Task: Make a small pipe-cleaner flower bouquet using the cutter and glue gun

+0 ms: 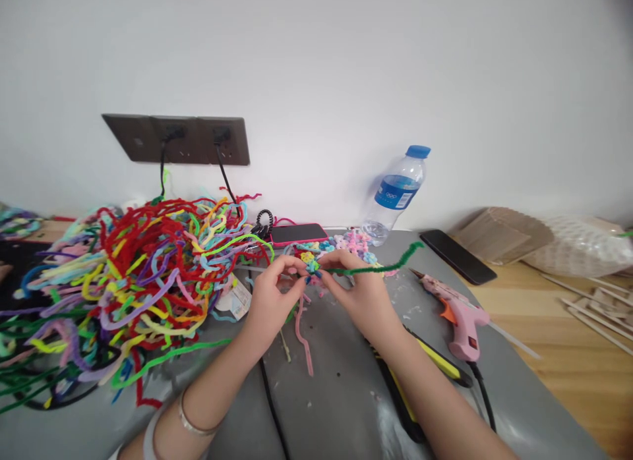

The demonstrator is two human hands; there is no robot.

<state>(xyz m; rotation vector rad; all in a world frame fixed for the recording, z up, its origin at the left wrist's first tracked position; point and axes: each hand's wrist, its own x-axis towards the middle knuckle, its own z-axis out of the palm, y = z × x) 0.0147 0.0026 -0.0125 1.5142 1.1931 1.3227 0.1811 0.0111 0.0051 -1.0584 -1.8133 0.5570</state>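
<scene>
My left hand (274,298) and my right hand (363,298) meet above the grey surface, thumbs and fingers pinched together. Between their fingertips is a small light-blue and green fuzzy piece (313,267), partly covered by the fingers. A dark green pipe cleaner (395,265) runs from there past my right hand, its far end bent upward. Just behind the fingers lies a cluster of small pastel pipe-cleaner flowers (353,240). Beneath the hands, a pink pipe cleaner (301,338) hangs or lies on the surface; I cannot tell which.
A big heap of coloured pipe cleaners (163,269) fills the left. Pliers with yellow-black handles (440,363) lie partly under my right forearm, near a pink glue gun (467,325). A water bottle (398,193) leans on the wall; two phones (457,256) lie behind. A black cable (270,394) crosses the front.
</scene>
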